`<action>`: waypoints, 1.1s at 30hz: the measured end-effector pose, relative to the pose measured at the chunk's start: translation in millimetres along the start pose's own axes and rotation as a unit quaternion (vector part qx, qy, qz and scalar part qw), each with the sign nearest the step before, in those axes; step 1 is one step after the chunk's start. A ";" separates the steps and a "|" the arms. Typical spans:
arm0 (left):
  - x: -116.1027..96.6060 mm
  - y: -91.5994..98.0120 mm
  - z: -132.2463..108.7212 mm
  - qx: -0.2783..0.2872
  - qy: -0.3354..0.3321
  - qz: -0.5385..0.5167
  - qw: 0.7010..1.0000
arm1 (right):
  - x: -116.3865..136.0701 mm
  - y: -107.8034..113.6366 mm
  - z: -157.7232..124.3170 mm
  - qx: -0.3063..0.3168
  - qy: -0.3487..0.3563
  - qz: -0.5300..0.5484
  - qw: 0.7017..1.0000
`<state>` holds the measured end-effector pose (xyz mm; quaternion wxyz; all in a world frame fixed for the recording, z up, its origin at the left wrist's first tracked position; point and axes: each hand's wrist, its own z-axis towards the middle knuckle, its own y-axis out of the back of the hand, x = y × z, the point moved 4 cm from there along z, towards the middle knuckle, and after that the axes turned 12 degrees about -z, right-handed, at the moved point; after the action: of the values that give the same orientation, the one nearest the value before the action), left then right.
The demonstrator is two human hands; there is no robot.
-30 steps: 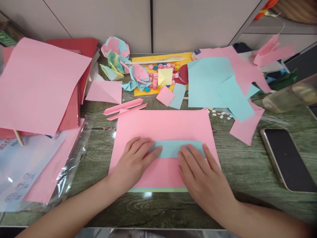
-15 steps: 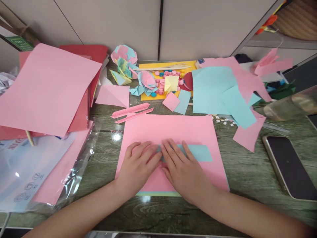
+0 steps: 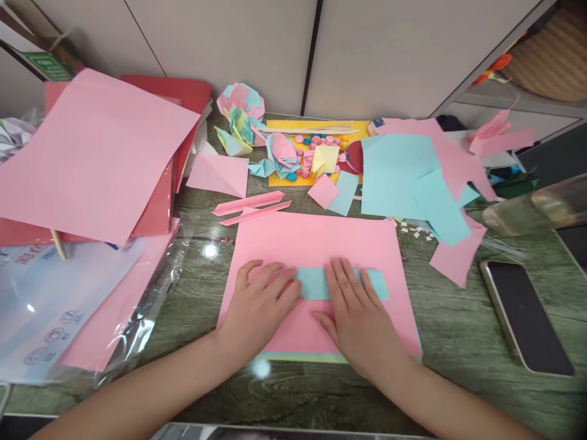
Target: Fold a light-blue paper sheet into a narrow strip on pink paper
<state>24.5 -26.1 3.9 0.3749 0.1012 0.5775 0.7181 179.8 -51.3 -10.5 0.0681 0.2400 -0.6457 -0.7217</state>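
A folded light-blue paper strip [image 3: 314, 283] lies across a large pink sheet [image 3: 316, 244] on the green wood-grain table. My left hand [image 3: 259, 302] lies flat with its fingers spread, the fingertips pressing on the strip's left end. Flat on the strip's right half rests my right hand [image 3: 355, 315], fingers stretched out and pointing away from me. Neither hand grips anything. A thin green edge shows under the pink sheet's near side.
A phone [image 3: 523, 315] lies at the right. Blue and pink paper pieces [image 3: 413, 171] and folded paper flowers [image 3: 243, 116] crowd the back. A tilted stack of pink and red sheets [image 3: 92, 159] and a plastic sleeve [image 3: 68, 305] fill the left. A clear bottle [image 3: 536, 205] lies at far right.
My right hand slid left along the blue strip until it met the left hand, then moved back to the right. My left hand stayed on the strip's left end.
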 end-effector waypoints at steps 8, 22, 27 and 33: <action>1.1 -1.2 -2.7 0.011 -0.007 -0.002 1.000 | -31.1 -13.4 -27.1 0.021 -0.089 0.000 0.996; -5.0 -14.1 -2.1 0.154 -0.162 -0.042 0.974 | -23.4 -5.4 -29.3 0.003 -0.107 -0.017 0.994; -4.5 -14.8 -3.0 0.160 -0.164 -0.045 0.972 | -0.9 1.3 -34.1 0.003 0.002 0.004 1.000; -3.8 -17.7 -3.2 0.122 -0.173 -0.056 0.976 | 0.6 5.6 -46.2 -0.025 -0.034 0.000 0.999</action>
<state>32.8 -30.0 -12.0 0.4939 0.2365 0.5920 0.5913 198.1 -94.0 -7.7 0.0522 0.2135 -0.6295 -0.7452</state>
